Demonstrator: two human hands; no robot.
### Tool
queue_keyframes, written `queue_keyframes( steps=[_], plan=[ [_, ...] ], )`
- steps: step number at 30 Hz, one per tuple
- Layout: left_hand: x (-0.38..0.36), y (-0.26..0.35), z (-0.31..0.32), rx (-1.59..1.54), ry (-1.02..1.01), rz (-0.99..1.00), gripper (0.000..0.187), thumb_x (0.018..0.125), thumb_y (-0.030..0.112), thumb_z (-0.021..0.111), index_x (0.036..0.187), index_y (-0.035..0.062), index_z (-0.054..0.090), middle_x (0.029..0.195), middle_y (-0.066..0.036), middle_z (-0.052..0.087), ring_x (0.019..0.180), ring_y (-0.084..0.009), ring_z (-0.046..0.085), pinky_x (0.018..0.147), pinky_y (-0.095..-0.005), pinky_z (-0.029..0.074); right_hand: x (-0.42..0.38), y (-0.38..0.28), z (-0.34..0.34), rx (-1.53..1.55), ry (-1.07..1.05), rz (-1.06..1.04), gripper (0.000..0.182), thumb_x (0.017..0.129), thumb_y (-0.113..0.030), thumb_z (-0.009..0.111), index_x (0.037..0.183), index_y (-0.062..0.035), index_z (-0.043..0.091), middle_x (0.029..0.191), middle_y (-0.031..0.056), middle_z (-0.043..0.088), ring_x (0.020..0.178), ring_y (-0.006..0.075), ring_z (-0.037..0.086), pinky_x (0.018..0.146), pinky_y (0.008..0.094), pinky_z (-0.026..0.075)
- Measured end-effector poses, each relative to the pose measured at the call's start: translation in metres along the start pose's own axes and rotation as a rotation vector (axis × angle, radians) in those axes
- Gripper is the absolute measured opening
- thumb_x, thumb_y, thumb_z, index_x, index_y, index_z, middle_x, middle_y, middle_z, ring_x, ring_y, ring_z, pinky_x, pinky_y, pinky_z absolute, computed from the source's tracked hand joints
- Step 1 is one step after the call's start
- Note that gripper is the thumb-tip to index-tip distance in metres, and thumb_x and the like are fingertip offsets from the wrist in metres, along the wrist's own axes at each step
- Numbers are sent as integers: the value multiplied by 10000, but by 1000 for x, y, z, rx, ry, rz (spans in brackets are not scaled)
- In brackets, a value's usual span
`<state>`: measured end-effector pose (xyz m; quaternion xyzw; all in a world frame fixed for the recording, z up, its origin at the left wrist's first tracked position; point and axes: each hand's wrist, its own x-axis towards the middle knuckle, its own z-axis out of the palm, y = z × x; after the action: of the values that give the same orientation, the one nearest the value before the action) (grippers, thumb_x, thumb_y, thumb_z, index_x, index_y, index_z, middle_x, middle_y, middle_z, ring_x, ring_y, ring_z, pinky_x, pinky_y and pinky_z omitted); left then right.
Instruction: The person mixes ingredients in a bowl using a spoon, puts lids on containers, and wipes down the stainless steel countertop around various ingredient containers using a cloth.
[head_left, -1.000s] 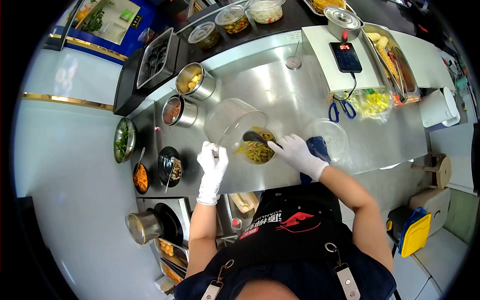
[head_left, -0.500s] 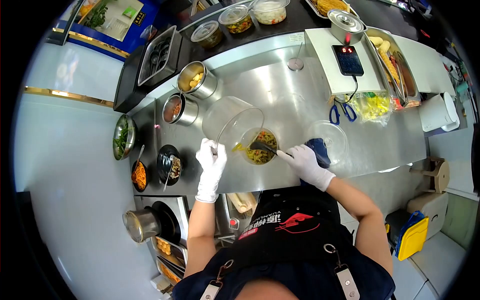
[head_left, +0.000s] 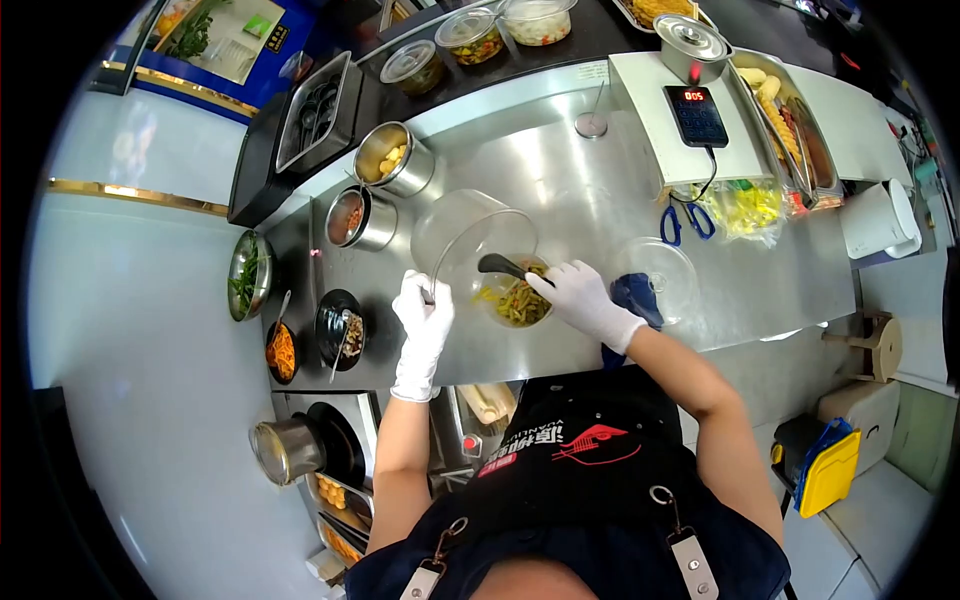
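In a white glove, my left hand (head_left: 424, 305) grips the rim of a large clear plastic tub (head_left: 465, 235), which is tilted with its mouth toward me. My right hand (head_left: 578, 298), gloved too, is closed round a black spoon (head_left: 500, 264). The spoon's head is raised in front of the tub's opening. Below it, chopped green vegetables (head_left: 523, 303) with bits of red and yellow fill a round bowl on the steel counter. Some yellow-green pieces cling at the tub's lower edge. Right of my right hand lie a clear round lid (head_left: 672, 278) and a dark blue cloth (head_left: 637, 298).
Steel pots (head_left: 396, 162) stand at the counter's back left, with black bowls (head_left: 341, 330) nearer me. On the right are blue-handled scissors (head_left: 686, 222), a digital scale (head_left: 696, 117) and a yellow bag (head_left: 748, 212). Lidded tubs (head_left: 470, 38) line the back ledge.
My right hand has drawn the spoon up out of the vegetables and moved slightly up and left. The tub has shifted a little to the right in my left hand.
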<state>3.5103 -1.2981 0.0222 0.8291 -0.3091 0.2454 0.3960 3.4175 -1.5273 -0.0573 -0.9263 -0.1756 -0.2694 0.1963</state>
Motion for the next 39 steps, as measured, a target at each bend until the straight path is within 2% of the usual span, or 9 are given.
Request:
queue_keyframes(
  steps=[3, 6, 14, 26, 34, 39],
  plan=[
    [2, -5, -1, 37, 30, 42, 224, 725, -80, 604, 745, 60, 431, 561, -60, 428, 391, -174, 417, 403, -283, 359, -24, -3, -27, 28, -15, -7, 376, 717, -103, 579, 1092, -114, 606, 753, 25, 536, 679, 192, 561, 604, 325, 442],
    [2, -9, 0, 38, 25, 21, 227, 726, -74, 609, 738, 62, 426, 560, -60, 424, 393, -180, 418, 405, -289, 362, -34, -7, -41, 61, -14, 6, 407, 710, -90, 578, 1115, -114, 609, 775, 27, 551, 692, 193, 564, 616, 325, 446],
    [6, -7, 4, 20, 32, 14, 230, 728, -63, 616, 733, 63, 423, 564, -62, 428, 402, -182, 425, 413, -293, 367, -16, -15, -29, 106, 67, 27, 394, 713, -88, 573, 1102, -127, 621, 797, 23, 580, 684, 194, 571, 609, 330, 446],
    [5, -10, 4, 7, 39, -5, 215, 732, -66, 610, 737, 56, 433, 568, -56, 435, 404, -175, 427, 414, -290, 366, -14, -15, -19, 133, 36, 46, 386, 697, -83, 584, 1079, -127, 622, 771, 23, 566, 676, 197, 568, 615, 330, 445],
    [5, -13, 5, 31, 46, -31, 212, 734, -63, 607, 738, 55, 431, 572, -54, 434, 407, -163, 423, 421, -281, 371, -23, -4, -42, 99, -11, 54, 431, 682, -71, 585, 1108, -132, 615, 789, 25, 564, 702, 204, 571, 637, 337, 451],
    [8, -16, 8, 26, 51, 0, 215, 737, -64, 605, 737, 54, 425, 579, -47, 435, 410, -141, 419, 423, -273, 367, -16, -4, -29, 110, -3, 36, 435, 690, -77, 582, 1120, -136, 605, 803, 23, 560, 709, 201, 565, 637, 336, 445]
  ],
)
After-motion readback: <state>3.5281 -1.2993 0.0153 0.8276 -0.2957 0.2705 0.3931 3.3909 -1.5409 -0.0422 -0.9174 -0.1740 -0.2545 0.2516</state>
